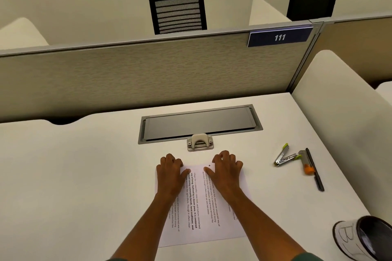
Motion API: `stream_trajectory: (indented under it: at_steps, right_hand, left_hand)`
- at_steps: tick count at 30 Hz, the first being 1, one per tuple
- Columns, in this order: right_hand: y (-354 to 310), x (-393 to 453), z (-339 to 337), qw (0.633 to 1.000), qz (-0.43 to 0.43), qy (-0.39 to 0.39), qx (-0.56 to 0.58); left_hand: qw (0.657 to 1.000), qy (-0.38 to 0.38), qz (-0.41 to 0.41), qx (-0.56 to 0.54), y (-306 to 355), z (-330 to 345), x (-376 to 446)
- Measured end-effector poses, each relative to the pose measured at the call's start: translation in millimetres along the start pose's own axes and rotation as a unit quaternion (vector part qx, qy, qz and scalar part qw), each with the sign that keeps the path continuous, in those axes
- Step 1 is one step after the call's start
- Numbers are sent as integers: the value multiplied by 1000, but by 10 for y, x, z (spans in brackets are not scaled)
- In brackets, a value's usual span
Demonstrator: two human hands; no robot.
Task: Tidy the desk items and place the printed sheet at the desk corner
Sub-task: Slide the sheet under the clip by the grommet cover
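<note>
A printed sheet (201,203) lies flat on the white desk (84,175), turned sideways so its text runs away from me. My left hand (170,172) rests on the sheet's far left part and my right hand (227,172) on its far right part, palms down. On both hands the fingertips are bent at the sheet's far edge and the thumbs point inward. A small beige hole punch (199,142) stands just beyond the sheet. To the right lie an open stapler (285,155), an orange-tipped tool (305,164) and a dark pen (315,169).
A grey cable hatch (199,122) is set into the desk behind the punch. A beige partition (148,73) with a "111" plate (280,37) closes the back, and a white side divider (339,122) closes the right. A dark mug (358,237) lies on its side at the near right.
</note>
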State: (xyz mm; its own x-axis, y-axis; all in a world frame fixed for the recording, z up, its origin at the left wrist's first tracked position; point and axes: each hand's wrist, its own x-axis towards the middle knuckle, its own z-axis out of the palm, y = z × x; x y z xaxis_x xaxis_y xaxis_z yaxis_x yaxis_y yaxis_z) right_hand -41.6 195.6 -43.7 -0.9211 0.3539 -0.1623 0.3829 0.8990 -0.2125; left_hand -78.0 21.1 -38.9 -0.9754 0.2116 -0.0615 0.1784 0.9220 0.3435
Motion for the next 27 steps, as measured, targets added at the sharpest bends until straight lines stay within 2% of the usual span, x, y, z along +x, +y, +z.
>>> stream_trajectory:
  at_steps: [17,27]
  right_hand:
    - [-546,-879,206,999,-53,3,-4]
    - [-1069,-1313,467,995,-100,-1,9]
  left_hand:
    - [999,-9,-11,48,-696,-244,-830]
    - [998,-58,-5,5,-1299,-488,-1245]
